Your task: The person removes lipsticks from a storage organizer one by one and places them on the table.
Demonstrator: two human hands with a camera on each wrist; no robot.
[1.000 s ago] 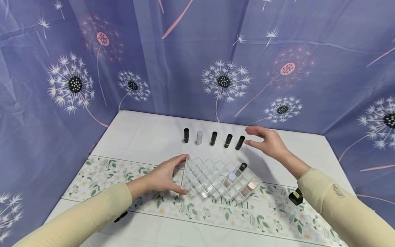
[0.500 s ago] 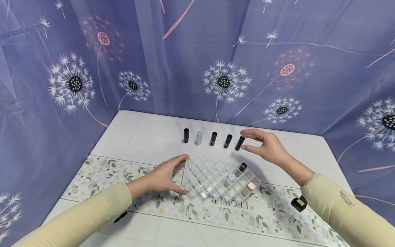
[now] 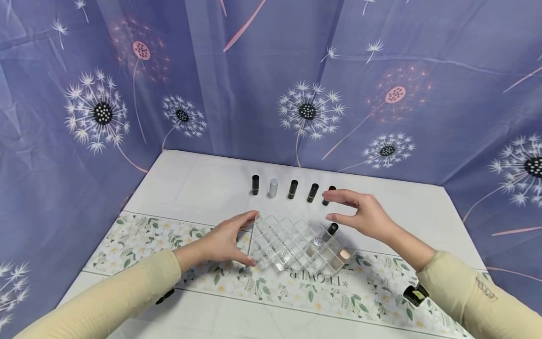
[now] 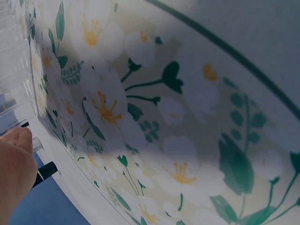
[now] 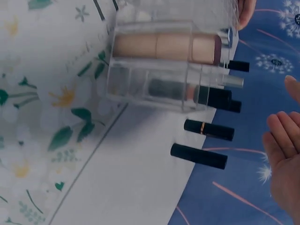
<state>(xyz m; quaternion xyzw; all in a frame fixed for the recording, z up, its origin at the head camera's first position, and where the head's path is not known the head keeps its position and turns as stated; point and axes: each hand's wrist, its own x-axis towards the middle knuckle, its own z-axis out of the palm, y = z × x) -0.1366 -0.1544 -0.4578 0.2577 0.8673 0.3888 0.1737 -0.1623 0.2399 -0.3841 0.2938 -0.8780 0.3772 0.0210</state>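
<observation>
A clear acrylic lipstick organizer (image 3: 288, 245) with diamond-shaped compartments lies before me. My left hand (image 3: 222, 241) holds its left end, thumb at the near corner and fingers at the far one. Toward its right end stand a black-capped lipstick (image 3: 332, 229), a silver-capped tube (image 3: 318, 241) and a beige tube (image 3: 345, 254). My right hand (image 3: 366, 214) hovers above the far right side of the organizer, thumb and fingers parted, holding nothing. Behind its fingertips, a black lipstick (image 3: 331, 189) is partly hidden; it stands upright on the table, also seen as the black lipstick (image 5: 199, 156) in the right wrist view.
Left of that lipstick, a row continues with black lipsticks (image 3: 313, 193) (image 3: 293, 189) (image 3: 255, 185) and a silver tube (image 3: 273, 188). The white table (image 3: 199, 183) has a floral strip (image 3: 152, 235) across it. A purple dandelion curtain (image 3: 237, 103) closes off the back and sides.
My right hand has come left and nearer to me, passing from beside the rightmost black lipstick to in front of it. That lipstick still stands. My left hand stays on the organizer.
</observation>
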